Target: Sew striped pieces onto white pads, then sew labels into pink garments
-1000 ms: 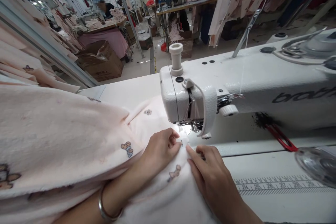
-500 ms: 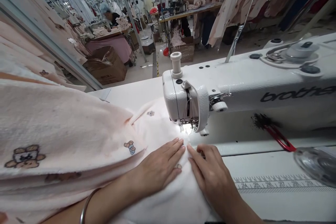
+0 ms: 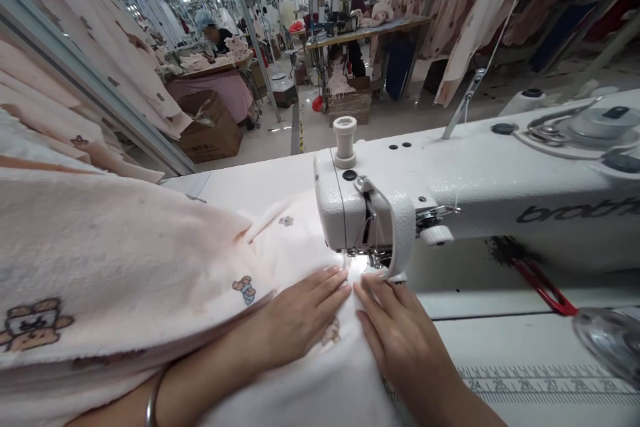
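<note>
Pale pink plush fabric (image 3: pixel 295 247) with small bear prints lies under the sewing machine's (image 3: pixel 360 207) head, where a lamp lights the needle area. My left hand (image 3: pixel 300 313) rests flat on this fabric just left of the needle, fingers stretched out and close together. To its right, my right hand (image 3: pixel 400 327) lies palm down at the cloth's right edge, fingertips by the presser foot and thumb set apart. Neither hand visibly grasps the cloth; both press on it. A bear print shows between the hands. The stitch line under the foot is too bright to make out.
A red-handled brush (image 3: pixel 545 287) and a clear round object (image 3: pixel 607 343) lie right of the hands, near a printed ruler (image 3: pixel 540 383) on the table. More plush fabric (image 3: pixel 100 247) is heaped at left. Beyond are a cardboard box (image 3: pixel 210 127) and co-workers at other machines.
The view has shifted, so the machine appears lower and further right. My right hand's curled fingers have straightened and moved closer to the presser foot. More of the bear print between the hands shows.
</note>
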The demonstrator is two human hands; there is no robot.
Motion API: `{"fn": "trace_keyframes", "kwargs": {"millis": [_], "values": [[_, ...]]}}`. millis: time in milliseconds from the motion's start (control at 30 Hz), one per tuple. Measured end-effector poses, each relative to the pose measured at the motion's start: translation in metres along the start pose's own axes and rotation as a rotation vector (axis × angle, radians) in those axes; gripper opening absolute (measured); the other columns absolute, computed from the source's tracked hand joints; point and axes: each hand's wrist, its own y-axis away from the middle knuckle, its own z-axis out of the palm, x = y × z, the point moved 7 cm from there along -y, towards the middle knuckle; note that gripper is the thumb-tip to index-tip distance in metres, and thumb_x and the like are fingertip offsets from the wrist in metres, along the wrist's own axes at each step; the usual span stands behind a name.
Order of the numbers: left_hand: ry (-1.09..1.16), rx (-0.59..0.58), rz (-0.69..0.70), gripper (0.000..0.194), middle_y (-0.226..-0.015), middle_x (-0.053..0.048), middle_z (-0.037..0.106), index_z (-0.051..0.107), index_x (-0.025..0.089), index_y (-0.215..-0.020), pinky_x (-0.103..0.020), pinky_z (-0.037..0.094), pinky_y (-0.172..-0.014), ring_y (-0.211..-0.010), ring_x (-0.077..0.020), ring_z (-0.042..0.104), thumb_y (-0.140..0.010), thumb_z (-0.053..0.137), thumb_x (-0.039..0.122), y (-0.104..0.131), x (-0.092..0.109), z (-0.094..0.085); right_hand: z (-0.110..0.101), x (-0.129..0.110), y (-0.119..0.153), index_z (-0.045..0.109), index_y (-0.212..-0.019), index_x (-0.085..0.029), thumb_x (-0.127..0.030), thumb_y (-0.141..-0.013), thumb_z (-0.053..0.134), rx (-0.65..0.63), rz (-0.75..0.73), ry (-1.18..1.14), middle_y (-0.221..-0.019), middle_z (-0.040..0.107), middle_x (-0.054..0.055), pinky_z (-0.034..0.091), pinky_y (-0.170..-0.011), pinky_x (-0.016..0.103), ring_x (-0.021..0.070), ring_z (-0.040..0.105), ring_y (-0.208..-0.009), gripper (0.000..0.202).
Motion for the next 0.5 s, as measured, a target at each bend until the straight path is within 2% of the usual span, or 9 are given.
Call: {"fn": "trace_keyframes", "kwargs": {"millis": [267, 500], "values": [[0.070, -0.042, -0.037, 0.042, -0.136, -0.019, 0.044, 0.040, 0.008, -0.132, -0.045, 0.036, -0.108, -0.132, -0.0281, 0.035, -0.090, 0.042, 0.014, -0.004, -0.011, -0.002, 0.016, 0.005, 0.000, 0.059, -0.114, -0.007, -0.014, -0.091, 0.039, -0.027, 0.022, 0.033, -0.107, 0.064, 0.013, 0.045, -0.082, 0.039, 0.0265, 0.054, -0.103, 0.032], [0.125, 0.026, -0.024, 0.042, -0.138, -0.020, 0.042, 0.040, 0.009, -0.132, -0.046, 0.033, -0.110, -0.133, -0.0273, 0.033, -0.090, 0.042, 0.014, -0.005, -0.016, -0.003, 0.020, 0.008, -0.001, 0.060, -0.115, -0.007, -0.015, -0.091, 0.042, -0.016, 0.019, 0.009, -0.114, 0.062, 0.012, 0.045, -0.083, 0.040, 0.0273, 0.054, -0.105, 0.031]]}}
